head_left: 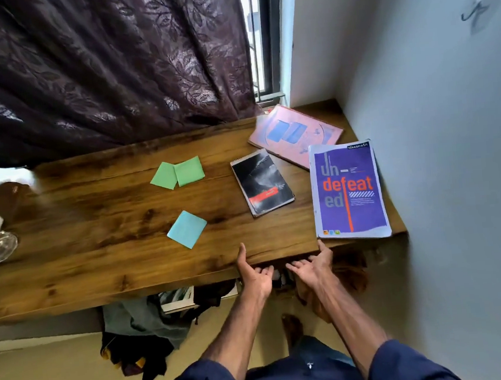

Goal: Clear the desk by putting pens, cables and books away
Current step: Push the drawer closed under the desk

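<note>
Reaching for the nearest book looks like the step in hand. Both hands sit at the front edge of the tabletop (122, 261), palms up, fingers loosely curled and holding nothing. The left hand (255, 275) has its thumb raised against the edge. The right hand (310, 268) has its thumb tip at the near left corner of the purple book (347, 190).

That book lies flat at the tabletop's right end, its near edge right at the front edge. A good lift would probably put the right thumb on the cover with the fingers slid beneath the corner. The left hand would then support the underside, since the book looks large and soft-covered.

Its long axis runs from the person toward the window, and the title reads upright to them. The black notepad (262, 182) lies just left of it, spiral end away and tilted slightly left. The pink book (296, 134) lies diagonally in the far corner.
</note>
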A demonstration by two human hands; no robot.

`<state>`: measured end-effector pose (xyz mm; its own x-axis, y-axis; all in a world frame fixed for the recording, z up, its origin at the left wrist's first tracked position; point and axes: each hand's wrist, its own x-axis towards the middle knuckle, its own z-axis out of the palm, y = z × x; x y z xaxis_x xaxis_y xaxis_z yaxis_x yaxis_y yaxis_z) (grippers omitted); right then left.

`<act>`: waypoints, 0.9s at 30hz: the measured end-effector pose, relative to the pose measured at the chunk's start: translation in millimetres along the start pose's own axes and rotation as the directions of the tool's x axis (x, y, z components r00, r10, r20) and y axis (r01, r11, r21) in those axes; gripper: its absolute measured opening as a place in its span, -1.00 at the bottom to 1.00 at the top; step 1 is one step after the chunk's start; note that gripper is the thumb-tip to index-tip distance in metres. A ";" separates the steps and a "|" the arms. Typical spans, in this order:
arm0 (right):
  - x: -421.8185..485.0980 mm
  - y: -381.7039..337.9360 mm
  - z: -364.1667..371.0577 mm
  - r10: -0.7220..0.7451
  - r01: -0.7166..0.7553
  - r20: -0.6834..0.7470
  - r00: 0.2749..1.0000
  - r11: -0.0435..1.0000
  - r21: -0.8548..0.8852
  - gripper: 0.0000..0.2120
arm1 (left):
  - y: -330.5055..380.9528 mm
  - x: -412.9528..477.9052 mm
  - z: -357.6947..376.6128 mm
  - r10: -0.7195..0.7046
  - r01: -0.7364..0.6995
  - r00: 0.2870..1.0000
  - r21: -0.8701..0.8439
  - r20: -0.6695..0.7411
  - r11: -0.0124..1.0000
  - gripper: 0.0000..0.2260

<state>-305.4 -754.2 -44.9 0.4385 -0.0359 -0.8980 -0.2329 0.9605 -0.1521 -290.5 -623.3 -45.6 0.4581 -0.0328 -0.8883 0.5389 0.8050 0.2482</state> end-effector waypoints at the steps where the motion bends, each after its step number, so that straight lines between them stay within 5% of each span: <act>1: 3.2 -3.0 3.8 -0.001 0.001 -0.001 1.000 1.000 0.002 -0.15 | 1.1 3.3 4.9 0.006 -0.006 1.000 -0.004 -0.009 1.000 -0.19; 8: 18.3 -8.7 11.1 0.007 -0.012 -0.074 0.997 0.998 -0.060 -0.10 | -0.2 11.7 6.9 0.003 -0.005 0.998 -0.021 -0.064 1.000 -0.15; 19: 12.8 6.9 7.0 -0.092 0.053 -0.085 0.992 0.925 -0.375 -0.43 | 14.1 -4.2 3.1 -0.011 0.015 0.998 0.054 -0.059 0.998 -0.18; 23: 10.6 34.2 11.1 -0.052 0.026 -0.043 0.998 0.889 -0.456 -0.74 | 25.4 -12.4 -8.2 -0.021 0.022 1.000 0.062 -0.023 0.998 -0.22; 27: 8.0 69.5 16.5 -0.009 0.004 -0.009 1.000 0.876 -0.483 -0.69 | 45.3 -21.7 -25.0 -0.001 0.000 1.000 0.151 0.004 0.989 -0.29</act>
<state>-303.7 -683.2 -55.8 0.4325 -0.0473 -0.9004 -0.6215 0.7078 -0.3357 -293.8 -571.2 -24.7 0.4604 -0.0356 -0.8870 0.6396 0.7062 0.3036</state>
